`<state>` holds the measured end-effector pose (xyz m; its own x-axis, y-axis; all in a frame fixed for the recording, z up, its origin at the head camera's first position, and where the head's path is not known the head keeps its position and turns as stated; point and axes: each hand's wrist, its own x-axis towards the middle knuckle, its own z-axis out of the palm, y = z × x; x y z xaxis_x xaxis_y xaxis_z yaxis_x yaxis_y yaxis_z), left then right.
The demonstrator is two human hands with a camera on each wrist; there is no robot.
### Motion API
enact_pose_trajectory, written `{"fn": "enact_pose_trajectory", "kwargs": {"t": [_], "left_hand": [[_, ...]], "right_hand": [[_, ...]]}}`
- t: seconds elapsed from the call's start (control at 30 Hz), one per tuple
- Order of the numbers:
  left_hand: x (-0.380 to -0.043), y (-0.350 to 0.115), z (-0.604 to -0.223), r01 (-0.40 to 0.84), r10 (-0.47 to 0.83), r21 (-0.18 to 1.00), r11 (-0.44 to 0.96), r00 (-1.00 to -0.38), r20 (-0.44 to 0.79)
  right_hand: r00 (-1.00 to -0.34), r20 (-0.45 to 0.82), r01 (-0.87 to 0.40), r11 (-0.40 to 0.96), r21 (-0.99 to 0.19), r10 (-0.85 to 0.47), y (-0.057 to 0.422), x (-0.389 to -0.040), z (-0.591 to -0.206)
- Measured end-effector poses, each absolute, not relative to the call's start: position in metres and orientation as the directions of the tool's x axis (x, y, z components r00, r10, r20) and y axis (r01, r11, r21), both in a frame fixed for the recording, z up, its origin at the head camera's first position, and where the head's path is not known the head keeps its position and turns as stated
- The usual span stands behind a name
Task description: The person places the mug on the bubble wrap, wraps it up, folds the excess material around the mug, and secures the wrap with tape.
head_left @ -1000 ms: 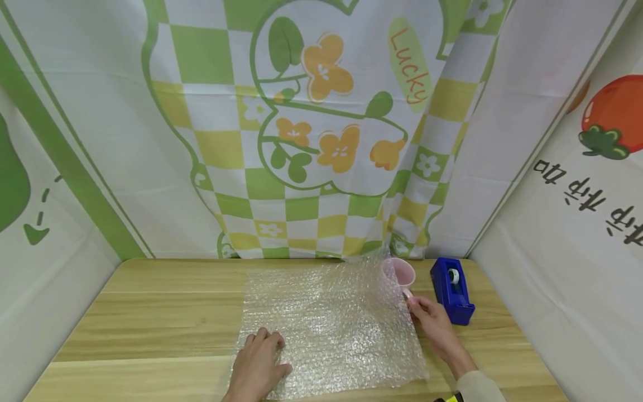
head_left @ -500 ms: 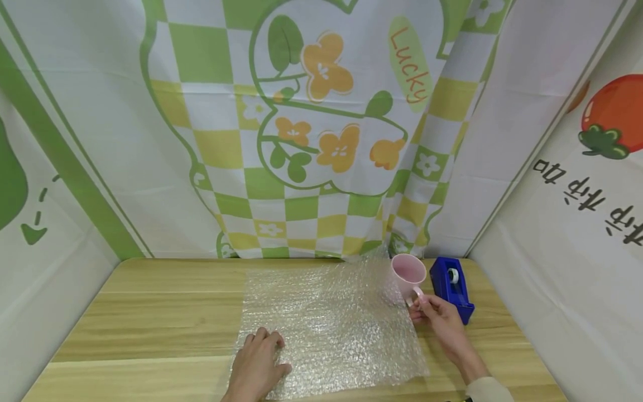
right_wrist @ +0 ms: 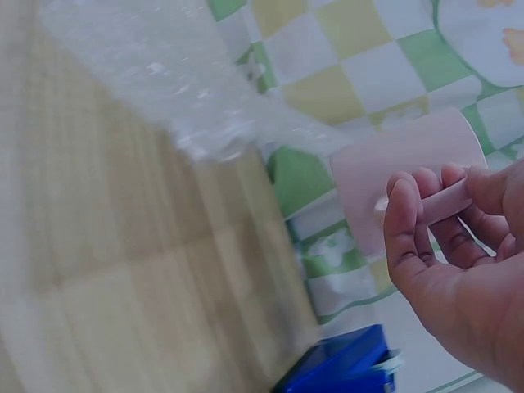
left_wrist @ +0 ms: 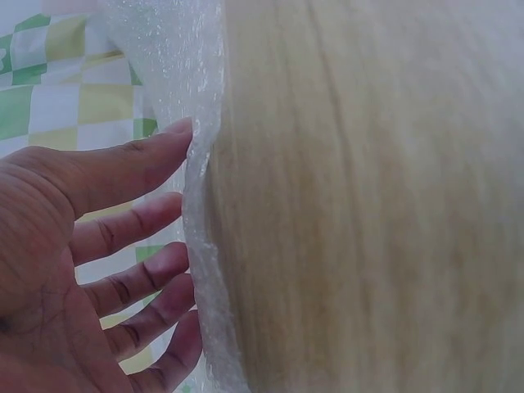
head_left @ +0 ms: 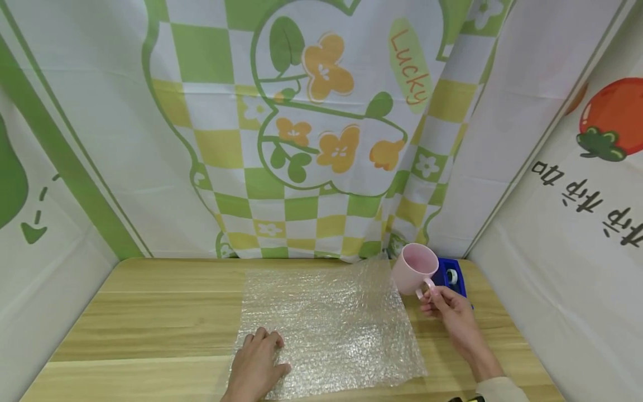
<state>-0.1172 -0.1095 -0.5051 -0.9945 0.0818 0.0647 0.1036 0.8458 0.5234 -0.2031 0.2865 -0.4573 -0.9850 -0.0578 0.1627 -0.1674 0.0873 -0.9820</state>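
A pink mug (head_left: 408, 274) is up off the table near the back right, its mouth facing up and tilted a little. By its handle, my right hand (head_left: 458, 318) grips it; in the right wrist view the fingers curl round the handle, and the mug (right_wrist: 368, 180) shows side-on. A sheet of clear bubble wrap (head_left: 326, 324) lies on the table, its back right corner raised beside the mug. On the sheet's front left part rests my left hand (head_left: 256, 363), fingers lightly bent and spread. In the left wrist view its fingertips touch the bubble wrap (left_wrist: 209, 246).
A blue tape dispenser (head_left: 457, 277) stands at the back right, partly hidden behind the mug and right hand. The wooden table (head_left: 150, 318) ends at a checkered curtain (head_left: 301, 223) behind, with printed cloth walls on both sides.
My right hand has lifted the mug and carried it rightward, off the bubble wrap's back right area and in front of the tape dispenser. The left hand has stayed put.
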Motion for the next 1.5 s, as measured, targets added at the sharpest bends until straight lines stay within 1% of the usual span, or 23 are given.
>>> {"fn": "enact_pose_trajectory", "kwargs": {"t": [0.17,0.43,0.8,1.17,1.33,1.5], "left_hand": [[-0.117,-0.109,-0.506,0.103,0.08,0.522,0.847,-0.995,0.067],[-0.117,-0.11,-0.506,0.097,0.077,0.525,0.845,-0.995,0.06],[-0.116,-0.109,-0.506,0.102,0.076,0.523,0.846,-0.995,0.072],[-0.115,-0.109,-0.505,0.1,0.072,0.521,0.848,-0.995,0.074],[-0.115,-0.109,-0.506,0.097,0.075,0.524,0.846,-0.995,0.064],[-0.116,-0.109,-0.506,0.1,0.078,0.522,0.847,-0.995,0.065]], "right_hand": [[-0.98,0.178,-0.183,0.068,-0.981,-0.085,0.287,-0.201,-0.445],[-0.98,0.181,-0.188,0.092,-0.978,-0.087,0.286,-0.197,-0.432],[-0.982,0.168,-0.176,0.108,-0.978,-0.085,0.279,-0.196,-0.43],[-0.991,0.107,-0.115,0.109,-0.987,-0.076,0.243,-0.192,-0.442],[-0.993,0.093,-0.098,0.074,-0.992,-0.074,0.223,-0.19,-0.447],[-0.988,0.11,-0.114,0.03,-0.993,-0.11,0.208,-0.186,-0.451]]}}
